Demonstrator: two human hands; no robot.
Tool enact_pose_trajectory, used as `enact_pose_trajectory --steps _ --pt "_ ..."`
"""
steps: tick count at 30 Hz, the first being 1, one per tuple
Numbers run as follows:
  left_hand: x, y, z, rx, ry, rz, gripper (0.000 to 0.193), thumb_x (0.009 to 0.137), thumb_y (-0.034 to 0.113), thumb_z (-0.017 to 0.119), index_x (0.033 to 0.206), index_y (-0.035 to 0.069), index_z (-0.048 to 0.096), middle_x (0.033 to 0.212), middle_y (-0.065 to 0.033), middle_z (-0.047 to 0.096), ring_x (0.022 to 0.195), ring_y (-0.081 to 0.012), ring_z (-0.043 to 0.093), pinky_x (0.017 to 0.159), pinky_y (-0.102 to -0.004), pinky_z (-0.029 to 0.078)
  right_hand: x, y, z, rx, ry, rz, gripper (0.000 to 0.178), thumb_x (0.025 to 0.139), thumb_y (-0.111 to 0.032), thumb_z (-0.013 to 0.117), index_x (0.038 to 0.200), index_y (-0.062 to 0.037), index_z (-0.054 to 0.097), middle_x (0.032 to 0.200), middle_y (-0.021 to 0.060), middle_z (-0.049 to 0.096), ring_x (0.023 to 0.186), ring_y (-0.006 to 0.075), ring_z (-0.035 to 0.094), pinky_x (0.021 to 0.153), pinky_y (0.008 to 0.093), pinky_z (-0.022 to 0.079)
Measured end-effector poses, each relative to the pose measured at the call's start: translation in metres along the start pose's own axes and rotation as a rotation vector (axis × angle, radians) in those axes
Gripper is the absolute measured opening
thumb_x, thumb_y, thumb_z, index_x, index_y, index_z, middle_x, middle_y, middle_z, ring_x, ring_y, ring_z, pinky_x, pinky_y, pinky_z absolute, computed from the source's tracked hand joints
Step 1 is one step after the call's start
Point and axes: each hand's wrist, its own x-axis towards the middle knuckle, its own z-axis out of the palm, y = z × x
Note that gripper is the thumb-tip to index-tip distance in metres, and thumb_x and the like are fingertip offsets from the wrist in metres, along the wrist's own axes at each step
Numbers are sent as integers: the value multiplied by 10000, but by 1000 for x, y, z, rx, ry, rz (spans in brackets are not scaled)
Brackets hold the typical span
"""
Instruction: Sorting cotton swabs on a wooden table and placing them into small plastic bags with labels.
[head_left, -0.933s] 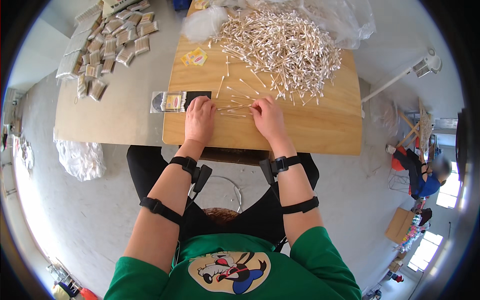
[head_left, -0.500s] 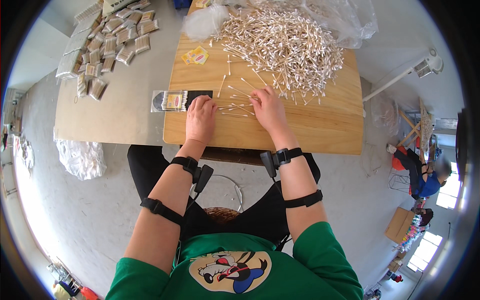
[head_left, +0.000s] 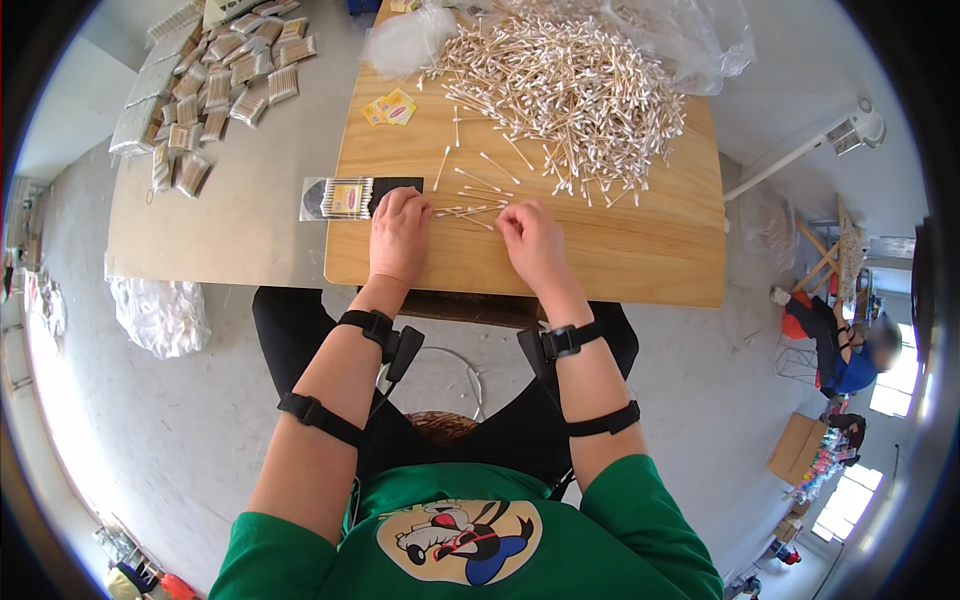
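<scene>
My left hand (head_left: 400, 235) lies over the right end of a black strip (head_left: 395, 190), its fingers bent and pressed together; whatever is under them is hidden. Left of it, a clear pouch (head_left: 313, 198) holds a row of cotton swabs and a yellow card (head_left: 346, 197). My right hand (head_left: 535, 245) is closed, with thumb and fingertips pinched beside the ends of several loose cotton swabs (head_left: 470, 212). Whether a swab is in that pinch cannot be seen. The loose swabs lie on the wooden board (head_left: 620, 255) between both hands.
A big heap of cotton swabs (head_left: 570, 95) covers the board's far side, beside clear plastic bags (head_left: 700, 45). Yellow cards (head_left: 390, 107) lie left of it. Many filled swab packs (head_left: 220, 90) are piled on the grey table (head_left: 230, 230). A person (head_left: 850, 360) sits far right.
My right hand has drawn back toward me, off the swabs it was over, and its fingers have curled in. Some loose swabs lie differently. The left hand has barely moved.
</scene>
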Motion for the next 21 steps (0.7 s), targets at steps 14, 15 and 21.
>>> enact_pose_trajectory --steps 14,15,21 --pt "0 2 2 -18 3 -9 80 869 98 679 926 45 659 1058 -104 632 1041 -322 594 914 -431 499 -9 -1 17 -196 19 -73 110 846 -77 708 884 -63 606 896 97 618 752 322 634 641 428 514" --pt "0 2 1 -17 8 -7 80 869 98 679 926 45 659 1058 -104 632 1041 -322 594 914 -431 499 -9 -2 14 -72 70 -17 97 851 -64 699 884 -52 608 883 107 631 754 321 636 645 418 514" --pt "14 4 -2 -88 32 -59 69 854 109 693 881 50 670 993 -98 638 956 -320 602 854 -428 501 -59 -46 -28 308 -283 372 48 874 -56 668 880 -22 635 863 144 677 788 315 657 672 367 526"
